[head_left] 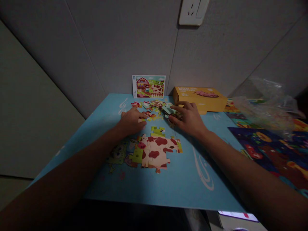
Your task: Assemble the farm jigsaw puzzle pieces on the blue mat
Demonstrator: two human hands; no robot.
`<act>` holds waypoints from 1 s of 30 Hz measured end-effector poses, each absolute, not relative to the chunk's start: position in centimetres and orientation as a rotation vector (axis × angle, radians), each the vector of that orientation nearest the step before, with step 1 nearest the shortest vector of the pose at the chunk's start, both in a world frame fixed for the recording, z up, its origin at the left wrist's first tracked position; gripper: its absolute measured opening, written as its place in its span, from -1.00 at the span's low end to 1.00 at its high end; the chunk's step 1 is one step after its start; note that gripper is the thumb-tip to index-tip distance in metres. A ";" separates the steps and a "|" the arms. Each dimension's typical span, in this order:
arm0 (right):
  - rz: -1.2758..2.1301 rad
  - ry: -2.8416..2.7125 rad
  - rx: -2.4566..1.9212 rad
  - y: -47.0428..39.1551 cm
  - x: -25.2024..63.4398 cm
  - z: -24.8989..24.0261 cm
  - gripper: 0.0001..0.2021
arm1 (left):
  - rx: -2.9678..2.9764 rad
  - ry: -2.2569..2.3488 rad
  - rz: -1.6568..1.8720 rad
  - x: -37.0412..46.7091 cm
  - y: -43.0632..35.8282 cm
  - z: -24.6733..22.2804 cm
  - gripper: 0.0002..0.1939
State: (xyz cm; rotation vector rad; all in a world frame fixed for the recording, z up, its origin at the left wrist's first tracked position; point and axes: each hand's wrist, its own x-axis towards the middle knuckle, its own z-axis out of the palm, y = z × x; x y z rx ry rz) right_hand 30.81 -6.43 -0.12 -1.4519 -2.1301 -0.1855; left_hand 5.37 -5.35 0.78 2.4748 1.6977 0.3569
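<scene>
On the blue table lies a partly joined jigsaw puzzle (155, 150) with a brown-and-white cow. A separate green puzzle piece (157, 131) sits just above it. My left hand (132, 121) is closed at the left of the loose pieces, with a pale puzzle piece showing between thumb and forefinger. My right hand (189, 118) rests over the right side of a heap of puzzle pieces (167, 109), its fingers apart and touching them. Its fingertips partly cover the heap. More loose puzzle pieces (149, 114) lie between the hands.
A farm picture card (150, 86) leans against the wall. Beside it stands a yellow box (202, 99). To the right are a clear plastic bag (267, 102) and a dark colourful picture sheet (271, 154). The blue table (154, 189) has its front edge near me; a lit screen (239, 215) shows below.
</scene>
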 end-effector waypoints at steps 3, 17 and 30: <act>-0.194 -2.275 -1.443 -5.9 30.7 -1.0 -0.42 | 2.498 1.671 0.440 5.4 -5.4 0.6 -0.66; -0.037 -2.083 -1.330 -6.0 30.1 -0.1 -0.56 | 2.705 1.022 0.492 5.6 -6.1 0.1 -0.09; -0.089 -2.090 -1.512 -5.2 30.9 -1.0 -0.57 | 2.596 1.448 0.509 5.7 -6.0 0.5 -0.16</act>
